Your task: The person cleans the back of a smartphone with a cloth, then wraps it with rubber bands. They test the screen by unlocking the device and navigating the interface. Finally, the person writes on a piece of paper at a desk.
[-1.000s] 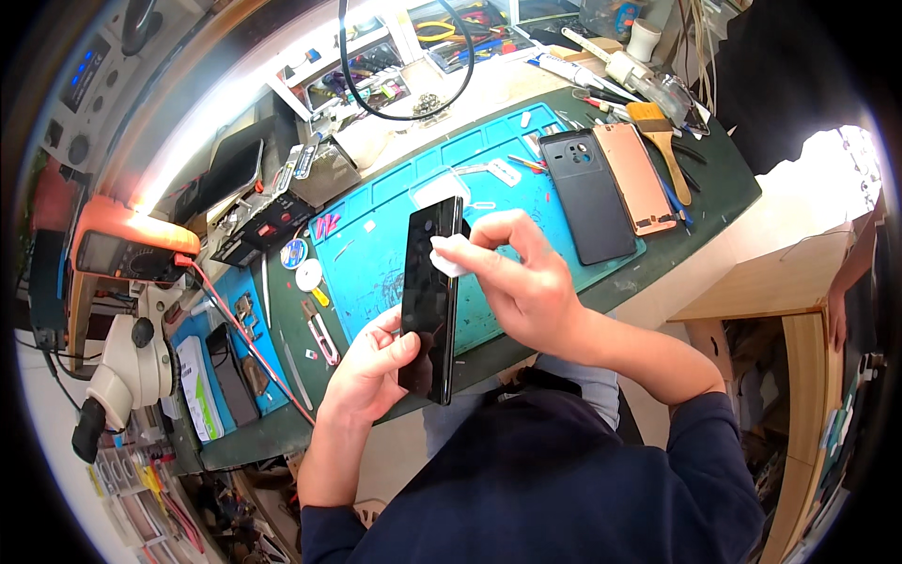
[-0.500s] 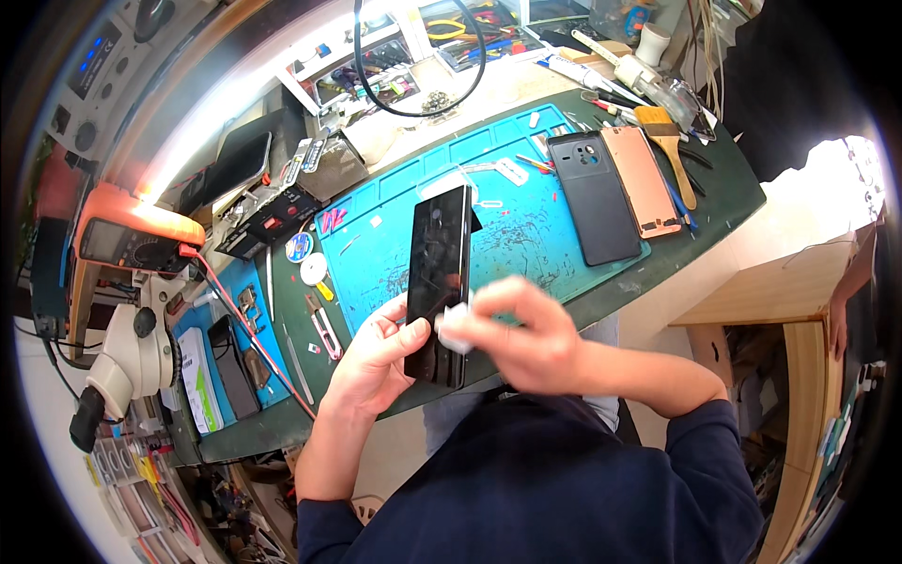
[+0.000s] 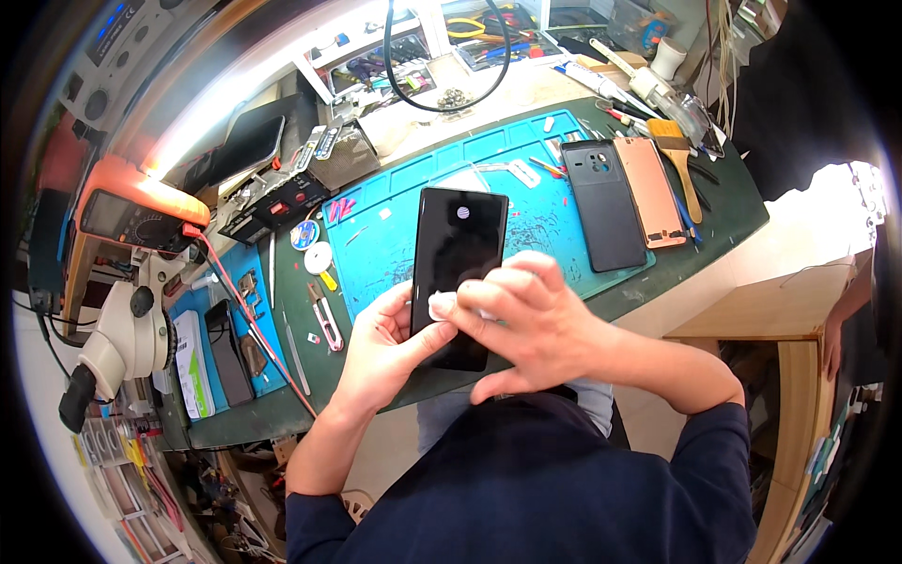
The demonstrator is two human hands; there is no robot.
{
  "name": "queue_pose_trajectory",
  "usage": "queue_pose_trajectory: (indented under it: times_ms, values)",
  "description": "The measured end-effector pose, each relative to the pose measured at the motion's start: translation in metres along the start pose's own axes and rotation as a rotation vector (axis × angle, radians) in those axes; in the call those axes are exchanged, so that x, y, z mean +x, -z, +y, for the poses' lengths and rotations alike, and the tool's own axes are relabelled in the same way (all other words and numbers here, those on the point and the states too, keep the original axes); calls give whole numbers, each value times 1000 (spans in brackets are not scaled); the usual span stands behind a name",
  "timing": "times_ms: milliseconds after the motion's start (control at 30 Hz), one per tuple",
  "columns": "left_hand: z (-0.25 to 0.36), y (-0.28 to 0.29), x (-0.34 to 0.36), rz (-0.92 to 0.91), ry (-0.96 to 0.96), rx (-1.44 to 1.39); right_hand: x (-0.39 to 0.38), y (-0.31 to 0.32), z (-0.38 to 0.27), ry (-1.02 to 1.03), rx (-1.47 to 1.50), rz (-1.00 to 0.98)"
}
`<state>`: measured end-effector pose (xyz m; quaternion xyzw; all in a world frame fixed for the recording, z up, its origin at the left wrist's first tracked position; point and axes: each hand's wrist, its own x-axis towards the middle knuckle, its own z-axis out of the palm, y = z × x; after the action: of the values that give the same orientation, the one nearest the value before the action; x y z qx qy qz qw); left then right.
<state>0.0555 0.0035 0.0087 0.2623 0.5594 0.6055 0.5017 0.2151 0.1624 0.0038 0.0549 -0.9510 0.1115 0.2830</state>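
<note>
A black smartphone [image 3: 458,246] is tilted up over the bench's near edge, its glossy face toward me and a small round white mark near its top. My left hand [image 3: 387,346] grips its lower left side, with the thumb over the front. On the lower part of the glass is a crumpled white wipe [image 3: 441,305], close to the left thumb tip. My right hand [image 3: 540,324] has its fingers bent over the phone and holds this wipe at the fingertips against the glass; its thumb sticks out below. The right fingers partly hide the phone's lower right side.
Behind the phone spreads a blue work mat [image 3: 540,226] with small parts on it. To the right lie a black phone case [image 3: 606,207], a copper-coloured panel [image 3: 650,193] and a brush [image 3: 678,155]. An orange multimeter [image 3: 141,211] and a microscope part [image 3: 122,338] stand left.
The phone has turned so its front faces me more fully, and the round white mark now shows. My right hand has opened its thumb outward, with the wipe still on the lower glass.
</note>
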Motion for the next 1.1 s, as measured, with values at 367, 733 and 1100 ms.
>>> queue_pose_trajectory:
  times_ms: [367,733,1100]
  values:
    - [0,0,-1,-19,9,27,1,2,41,115,-116,-15]
    - [1,-4,-3,-31,20,6,9,5,47,13,-119,7]
    - [-5,1,5,66,-26,-105,-3,-8,23,129,-93,6]
